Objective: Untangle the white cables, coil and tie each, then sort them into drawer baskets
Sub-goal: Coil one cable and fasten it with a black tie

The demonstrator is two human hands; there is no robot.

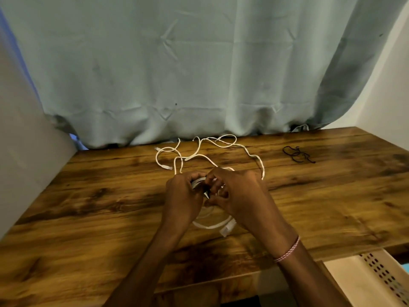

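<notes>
- Tying off one coil, as far as can be judged: your left hand [183, 196] grips the coiled cable [208, 226] at its top, fingers curled round the gathered turns. Your right hand [239, 193] pinches the same bundle from the other side, fingertips tucked in where a short dark strip [206, 191] shows between the hands. Whether that strip is a tie already wrapped cannot be told.
- Location of item: coil held just over the table [88, 207], near its middle; the lower loop and a clear plug [228, 228] hang below your hands.
- Done, by estimate: one cable separated and coiled. No finished bundle in view.
- Outstanding: loose white cables [199, 155] lie behind your hands, looped over one another near the curtain [199, 63]. All sorting appears to remain.
- Supplies: black ties [297, 154], a small heap, well apart at the right rear of the table.
- Destination: perforated drawer basket [376, 275], lower right, below the table edge.
- Obstruction: one white strand runs down beside your right hand; the coil may not be free of the tangle.
</notes>
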